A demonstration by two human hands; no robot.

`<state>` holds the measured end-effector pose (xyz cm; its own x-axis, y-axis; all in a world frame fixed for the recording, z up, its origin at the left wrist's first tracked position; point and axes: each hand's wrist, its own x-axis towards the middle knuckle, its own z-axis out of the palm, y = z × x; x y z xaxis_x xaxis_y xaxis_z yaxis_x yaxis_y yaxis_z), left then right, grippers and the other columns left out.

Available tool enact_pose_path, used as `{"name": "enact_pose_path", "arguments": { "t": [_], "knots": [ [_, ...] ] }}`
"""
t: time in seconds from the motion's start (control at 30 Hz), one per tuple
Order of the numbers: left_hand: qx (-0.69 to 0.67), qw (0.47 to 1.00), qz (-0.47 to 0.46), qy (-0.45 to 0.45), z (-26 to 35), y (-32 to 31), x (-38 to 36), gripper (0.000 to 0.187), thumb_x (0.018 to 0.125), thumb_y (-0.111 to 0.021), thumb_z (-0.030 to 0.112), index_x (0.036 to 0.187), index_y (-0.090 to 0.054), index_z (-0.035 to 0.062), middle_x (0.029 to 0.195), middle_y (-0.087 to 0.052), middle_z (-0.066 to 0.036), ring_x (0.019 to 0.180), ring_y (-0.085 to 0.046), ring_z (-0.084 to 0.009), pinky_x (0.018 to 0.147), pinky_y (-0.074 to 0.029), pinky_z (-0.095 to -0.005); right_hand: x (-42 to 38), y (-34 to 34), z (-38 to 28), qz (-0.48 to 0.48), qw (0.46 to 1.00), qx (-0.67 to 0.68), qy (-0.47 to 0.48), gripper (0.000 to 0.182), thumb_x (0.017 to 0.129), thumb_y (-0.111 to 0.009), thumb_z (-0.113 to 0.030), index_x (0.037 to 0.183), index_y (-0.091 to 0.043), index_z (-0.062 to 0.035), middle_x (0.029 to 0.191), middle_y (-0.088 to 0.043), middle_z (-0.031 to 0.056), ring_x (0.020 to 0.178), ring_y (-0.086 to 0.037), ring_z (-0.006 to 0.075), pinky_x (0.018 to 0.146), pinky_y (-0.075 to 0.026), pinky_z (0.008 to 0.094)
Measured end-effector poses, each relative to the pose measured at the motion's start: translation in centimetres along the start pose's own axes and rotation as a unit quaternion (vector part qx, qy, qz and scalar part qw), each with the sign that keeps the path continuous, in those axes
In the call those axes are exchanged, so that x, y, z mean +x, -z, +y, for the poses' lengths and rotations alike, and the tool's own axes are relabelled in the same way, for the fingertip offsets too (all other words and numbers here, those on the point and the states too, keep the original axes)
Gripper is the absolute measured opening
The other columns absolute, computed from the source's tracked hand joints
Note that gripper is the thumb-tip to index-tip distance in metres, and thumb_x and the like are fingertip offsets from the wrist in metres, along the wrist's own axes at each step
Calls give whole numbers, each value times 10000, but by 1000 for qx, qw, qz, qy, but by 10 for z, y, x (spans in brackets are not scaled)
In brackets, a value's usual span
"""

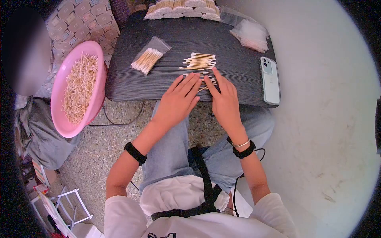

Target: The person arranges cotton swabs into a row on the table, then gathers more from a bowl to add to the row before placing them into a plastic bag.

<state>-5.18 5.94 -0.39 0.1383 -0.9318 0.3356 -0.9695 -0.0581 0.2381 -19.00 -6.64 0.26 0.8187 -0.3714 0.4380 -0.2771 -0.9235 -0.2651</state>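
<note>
Cotton swabs (200,60) with wooden sticks and white tips lie side by side in a rough row on the dark table (131,87). My left hand (180,95) rests over the near swabs, its fingers stretched out and pointing away from me. On the other side of them, my right hand (223,95) has its fingers apart, the fingertips at the right ends of the swabs. A few swabs near the table's front edge are partly covered by both hands. Left of the row lies a clear plastic bag (147,58) filled with swabs.
A pink basin (59,99) heaped with loose swabs stands left of the table. Bundles of swabs (182,8) are stacked at the far edge. Empty plastic bags (251,33) lie at the back right, with a phone (271,81) near the right edge, beside a pale wall (317,99).
</note>
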Motion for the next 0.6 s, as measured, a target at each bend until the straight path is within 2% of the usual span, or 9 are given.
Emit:
{"name": "enact_pose_path", "arguments": {
  "t": [0.1, 0.2, 0.3, 0.5, 0.6],
  "knots": [
    [4, 1000, 5, 9, 1, 0, 1, 530, 937, -536, 255, 1395, -422, 15, 1479, -399, -125, 1385, -351, -267, 1159, -249, -436, 3, 0, 2, 7, 1000, 12, -14, 462, 821, -575, -19, 1280, -564, -73, 1306, -525, 128, 1166, -524, 299, 988, -408, 436],
    [10, 1000, 14, 17, 1, 0, 2, 528, 942, -527, 272, 1393, -425, 16, 1479, -399, -119, 1383, -352, -269, 1157, -246, -435, 8, 5, 6, 27, 995, 86, -40, 419, 836, -602, -43, 1252, -591, -88, 1191, -566, 115, 1066, -559, 288, 919, -443, 412],
    [12, 999, 19, 29, 3, -2, 4, 528, 944, -523, 286, 1388, -430, 16, 1472, -406, -119, 1383, -351, -269, 1157, -243, -434, 9, 8, 10, 34, 996, 84, -24, 327, 840, -634, -86, 1167, -640, -94, 1113, -589, 90, 970, -570, 275, 848, -461, 391],
    [19, 999, 34, 37, 4, -3, 7, 518, 943, -529, 302, 1364, -458, 9, 1451, -430, -115, 1381, -355, -256, 1155, -245, -429, 9, 2, 14, 57, 995, 83, -7, 149, 823, -670, -139, 959, -655, -80, 1017, -602, 56, 922, -575, 263, 809, -460, 384],
    [27, 998, 42, 38, 3, -4, 8, 504, 938, -544, 318, 1328, -506, 2, 1445, -440, -109, 1382, -358, -237, 1153, -246, -419, 13, 4, 13, 56, 996, 71, 4, 110, 832, -659, -124, 927, -640, -72, 999, -600, 67, 916, -575, 271, 796, -462, 388]
  ]
}}
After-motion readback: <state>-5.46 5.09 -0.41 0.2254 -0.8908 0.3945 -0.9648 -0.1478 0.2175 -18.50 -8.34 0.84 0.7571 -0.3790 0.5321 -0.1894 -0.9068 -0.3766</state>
